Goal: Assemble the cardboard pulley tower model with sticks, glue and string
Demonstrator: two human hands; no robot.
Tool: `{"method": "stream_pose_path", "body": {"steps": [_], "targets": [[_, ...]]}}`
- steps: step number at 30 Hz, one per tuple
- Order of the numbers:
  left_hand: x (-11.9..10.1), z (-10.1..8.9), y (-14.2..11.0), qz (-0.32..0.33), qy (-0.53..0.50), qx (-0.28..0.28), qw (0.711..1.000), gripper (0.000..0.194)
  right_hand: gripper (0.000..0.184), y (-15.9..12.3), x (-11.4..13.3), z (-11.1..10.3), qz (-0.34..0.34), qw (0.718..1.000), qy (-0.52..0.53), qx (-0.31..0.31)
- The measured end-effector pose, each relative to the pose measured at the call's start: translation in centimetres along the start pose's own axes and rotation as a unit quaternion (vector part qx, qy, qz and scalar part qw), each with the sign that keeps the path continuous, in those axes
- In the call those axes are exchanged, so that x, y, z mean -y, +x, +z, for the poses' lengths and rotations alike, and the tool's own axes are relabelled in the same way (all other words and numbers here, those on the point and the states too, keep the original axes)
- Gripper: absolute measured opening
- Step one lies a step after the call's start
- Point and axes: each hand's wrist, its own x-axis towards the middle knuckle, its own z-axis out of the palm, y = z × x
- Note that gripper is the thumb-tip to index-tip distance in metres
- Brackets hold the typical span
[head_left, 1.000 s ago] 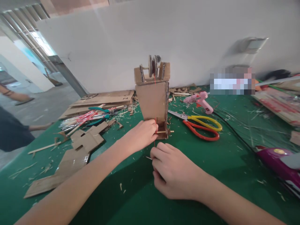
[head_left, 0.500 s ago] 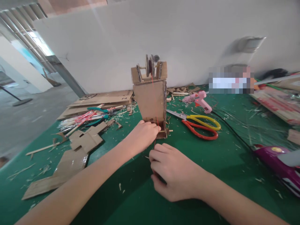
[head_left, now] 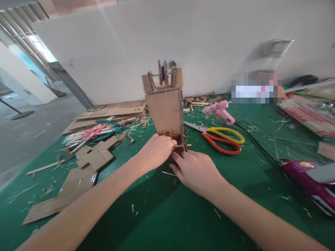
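A tall cardboard tower [head_left: 166, 111] stands upright on the green table, with a cardboard pulley [head_left: 162, 73] on a stick axle at its top. Red thread [head_left: 170, 134] runs from the pulley down the front, past the fingers, and hangs loose below. My left hand [head_left: 161, 150] is closed at the low box-like base, its fingertips by the thread and a thin wooden stick [head_left: 179, 145] crossing the base. What those fingertips pinch is partly hidden. My right hand [head_left: 197, 169] rests against the base's front edge, index finger stretched forward and thumb apart.
To the right lie scissors [head_left: 222, 139] with yellow and red handles, a pink glue gun [head_left: 220, 109] with a black cord, and a purple tool [head_left: 309, 184]. Cardboard pieces [head_left: 96, 157], teal-handled pliers [head_left: 107, 122] and wood scraps are at left. A white wall [head_left: 209, 42] stands behind.
My right hand has moved up and forward to the base, from pinching the thread to having its fingers extended. The thread now dangles loose. My left hand stays at the base.
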Motion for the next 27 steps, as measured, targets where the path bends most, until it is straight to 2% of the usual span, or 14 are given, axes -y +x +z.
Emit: {"method": "stream_pose_path", "body": {"steps": [9,17,22,27], "targets": [[-0.02,-0.65,-0.12,-0.033,-0.087,0.002,0.996,0.022,0.031,0.28,0.41,-0.30,0.024,0.999,-0.022,0.039],[-0.33,-0.19,-0.09,0.000,0.016,-0.003,1.000,0.024,0.030,0.15,0.65,-0.05,0.026,0.999,-0.021,0.030],[-0.43,-0.40,-0.05,-0.039,-0.072,-0.005,0.997,0.027,0.033,0.15,0.83,0.14,0.022,0.999,-0.025,0.032],[-0.35,-0.72,-0.15,-0.082,-0.178,-0.001,0.981,0.031,0.035,0.11,0.80,0.10,0.021,0.999,-0.025,0.034]]}}
